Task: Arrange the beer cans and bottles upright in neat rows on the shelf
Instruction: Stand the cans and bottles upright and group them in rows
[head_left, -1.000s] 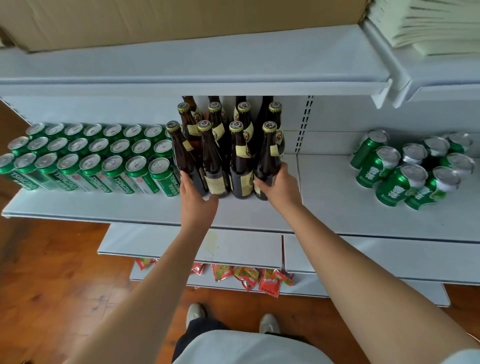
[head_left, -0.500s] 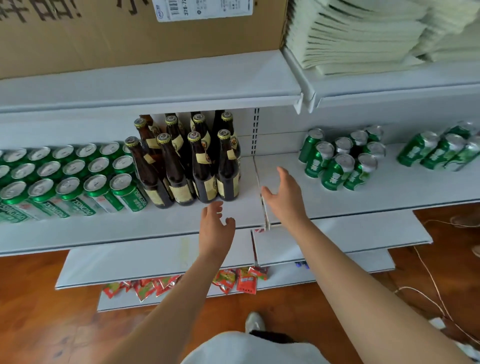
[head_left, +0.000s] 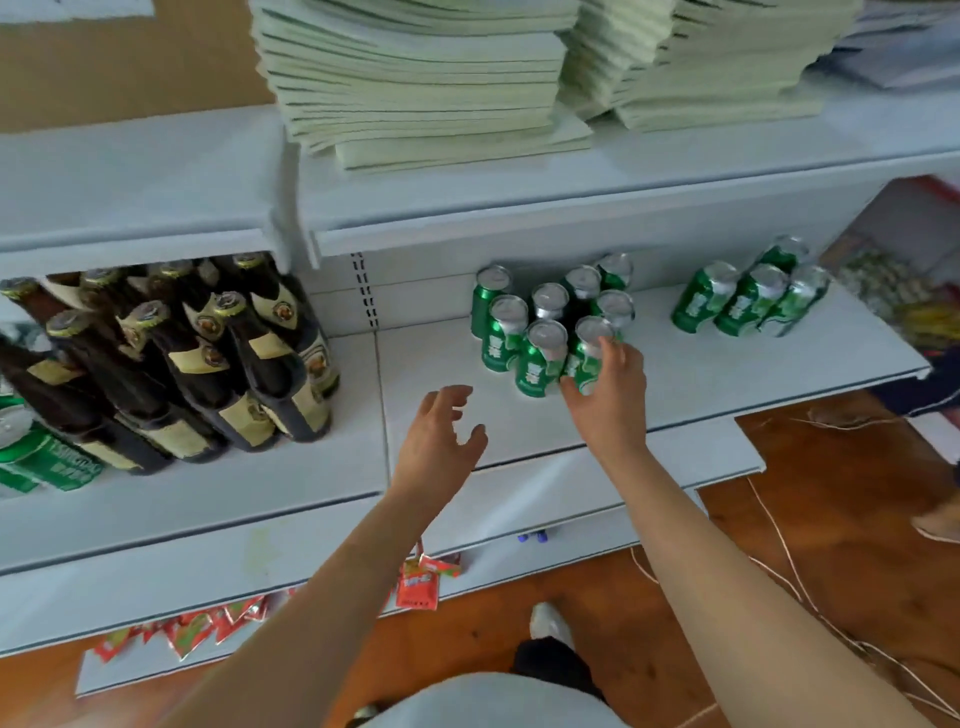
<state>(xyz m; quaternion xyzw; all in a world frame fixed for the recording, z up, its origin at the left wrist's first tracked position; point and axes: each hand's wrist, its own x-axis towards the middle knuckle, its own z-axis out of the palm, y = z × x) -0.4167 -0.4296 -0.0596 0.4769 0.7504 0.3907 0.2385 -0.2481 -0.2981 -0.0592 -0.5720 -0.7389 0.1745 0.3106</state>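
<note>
You are facing a white shelf (head_left: 691, 374) that runs the whole width of the view, and it carries everything you are sorting. On its left section the brown bottles (head_left: 208, 364) stand packed together in tight rows, probably so they brace one another and leave the front edge free. In the middle of the right section sits a loose cluster of green cans (head_left: 545, 322), upright but staggered rather than lined up, and a smaller group of cans (head_left: 748, 299) stands well apart further right; those two bunches look like what is left to straighten. Your right hand (head_left: 610, 395) has its grip closed around the front can (head_left: 589, 358) of the cluster, fingers curled on its side and thumb low on the other side, which suits sliding it without tipping. Your left hand (head_left: 441, 441) hovers over bare shelf beside the cluster, its grip open with relaxed fingers holding nothing, seemingly ready to steady the neighbouring cans.
</note>
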